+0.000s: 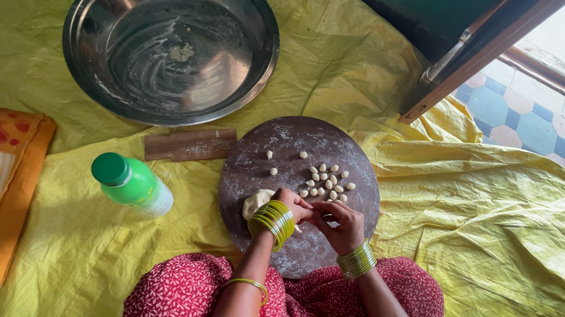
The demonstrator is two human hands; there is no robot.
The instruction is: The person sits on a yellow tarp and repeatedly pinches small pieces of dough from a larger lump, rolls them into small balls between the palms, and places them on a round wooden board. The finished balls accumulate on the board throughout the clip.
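While my left hand [293, 205] and right hand [340, 224] meet over the near edge of the round board [311, 147], each grip pinches one small bit of dough [313, 213] between the fingertips. The dough lump [256, 202] sits at the board's left edge; little dough balls [325, 180] cluster mid-board. Bare board lies toward its far edge — beyond it, the ridged wooden block [190, 145], steel basin [171, 45] and green bottle [132, 183] on the yellow sheet [513, 234].
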